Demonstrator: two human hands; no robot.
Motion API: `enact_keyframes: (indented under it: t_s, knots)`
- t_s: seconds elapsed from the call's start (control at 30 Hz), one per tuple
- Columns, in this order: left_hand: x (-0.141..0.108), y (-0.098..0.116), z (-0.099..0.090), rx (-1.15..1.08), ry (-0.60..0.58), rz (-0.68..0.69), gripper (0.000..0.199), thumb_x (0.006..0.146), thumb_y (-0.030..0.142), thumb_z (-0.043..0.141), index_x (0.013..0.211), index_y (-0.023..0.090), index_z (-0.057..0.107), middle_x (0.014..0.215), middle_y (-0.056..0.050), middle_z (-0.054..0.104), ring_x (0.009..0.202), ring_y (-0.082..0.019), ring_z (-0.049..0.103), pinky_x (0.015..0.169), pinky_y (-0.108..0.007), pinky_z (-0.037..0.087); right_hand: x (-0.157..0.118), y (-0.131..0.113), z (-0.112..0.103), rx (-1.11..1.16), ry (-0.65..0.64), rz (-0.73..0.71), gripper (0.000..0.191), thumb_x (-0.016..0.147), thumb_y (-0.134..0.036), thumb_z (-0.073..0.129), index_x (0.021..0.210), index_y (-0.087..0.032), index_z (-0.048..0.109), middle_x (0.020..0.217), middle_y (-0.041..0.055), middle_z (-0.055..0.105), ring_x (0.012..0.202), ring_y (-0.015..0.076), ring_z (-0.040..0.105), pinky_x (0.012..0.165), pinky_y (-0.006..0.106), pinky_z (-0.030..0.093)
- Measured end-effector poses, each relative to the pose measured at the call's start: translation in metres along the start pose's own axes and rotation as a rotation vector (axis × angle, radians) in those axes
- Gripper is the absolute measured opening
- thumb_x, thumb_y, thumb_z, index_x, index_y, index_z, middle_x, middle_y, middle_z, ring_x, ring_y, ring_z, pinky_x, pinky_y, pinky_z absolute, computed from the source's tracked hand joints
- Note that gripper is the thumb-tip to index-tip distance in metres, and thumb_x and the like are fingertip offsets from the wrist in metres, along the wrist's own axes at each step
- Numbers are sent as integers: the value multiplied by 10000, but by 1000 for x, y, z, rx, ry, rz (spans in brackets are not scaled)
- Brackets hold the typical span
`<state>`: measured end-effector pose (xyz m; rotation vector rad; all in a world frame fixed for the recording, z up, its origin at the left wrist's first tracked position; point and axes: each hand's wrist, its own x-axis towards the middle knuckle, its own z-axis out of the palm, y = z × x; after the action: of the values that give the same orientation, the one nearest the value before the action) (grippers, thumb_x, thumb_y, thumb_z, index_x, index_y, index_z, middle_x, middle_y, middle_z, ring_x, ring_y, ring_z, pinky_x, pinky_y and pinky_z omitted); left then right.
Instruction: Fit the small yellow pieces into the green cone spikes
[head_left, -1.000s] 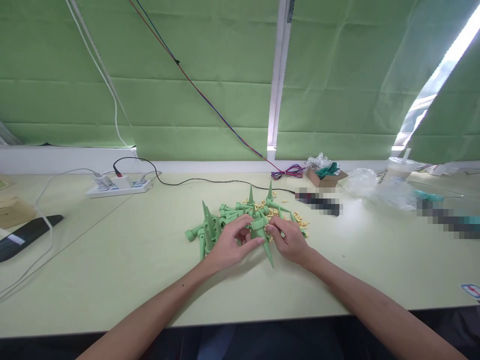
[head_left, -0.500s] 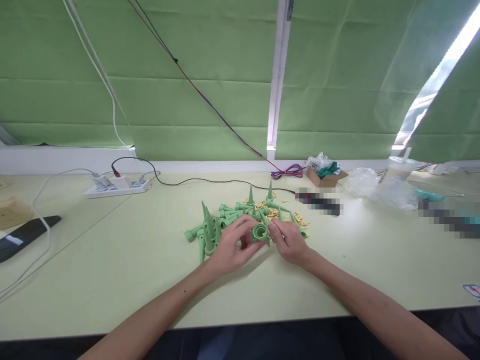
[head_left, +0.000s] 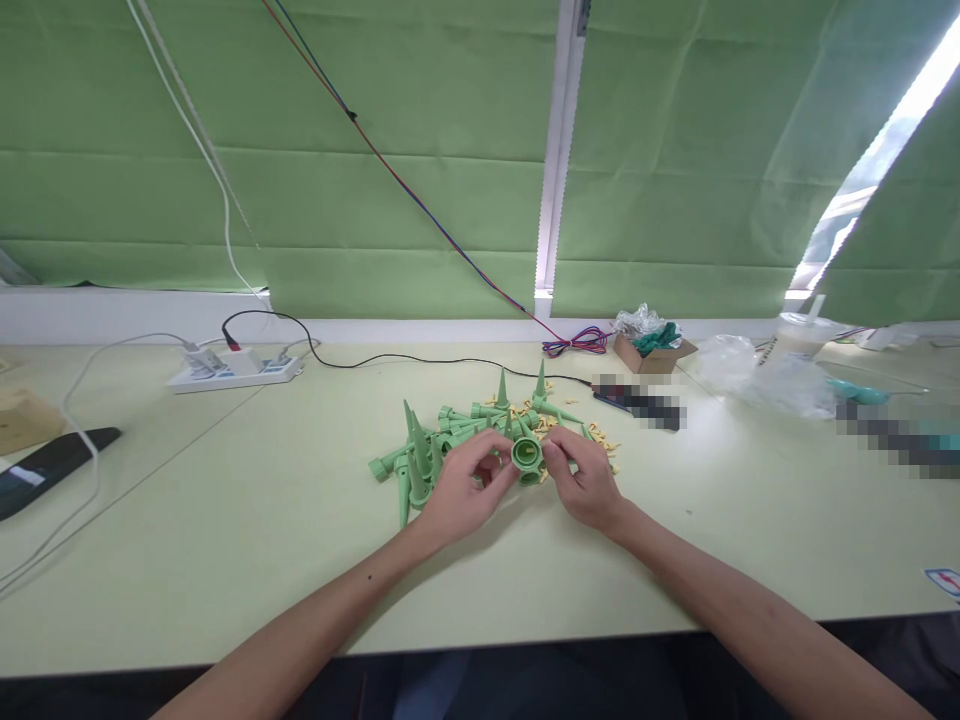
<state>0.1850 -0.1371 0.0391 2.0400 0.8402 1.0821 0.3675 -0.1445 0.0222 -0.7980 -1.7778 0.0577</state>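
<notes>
In the head view, a green plastic watering spike [head_left: 526, 454] is turned with its round open socket toward me, and a small yellow bit shows inside. Thumb and fingers of my left hand [head_left: 469, 485] grip its left side. My right hand [head_left: 581, 478] is closed in a pinch at its right side; whatever sits between those fingertips is hidden. Behind and to the left lies a pile of similar green spikes [head_left: 420, 460], some standing point up, others lying flat. Small yellow plastic pieces [head_left: 596, 435] are scattered behind my right hand.
A white power strip [head_left: 236, 374] stands at the back left, with a black cable running to a partly blurred dark object [head_left: 637, 403]. A small cardboard box [head_left: 651, 356], plastic bags [head_left: 787, 385] and a cup with a straw [head_left: 799, 335] are at the back right.
The socket of the held spike has shifted slightly right and up and now faces me more squarely. Both hands have stayed close to it.
</notes>
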Motion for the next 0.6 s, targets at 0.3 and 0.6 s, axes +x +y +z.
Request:
enact_keyframes:
  t_s: [0.3,0.6]
  knots:
    - [2,1,-3,-263,-124,-230,517,985,539,333,650,170,469,465,23,499,420,-106,475,497,-247,387,1,3,1,30,-50,-22,260,1008,-283,412,792,-198,528,670,16,535,596,138,496,562,254,404]
    - [0,-3,-6,-256,-174,-211,467,935,548,473,656,173,451,498,37,504,443,-97,498,468,-221,365,1,4,0,38,-92,-6,288,1015,-312,406,774,-201,518,632,-7,504,551,123,454,534,243,380]
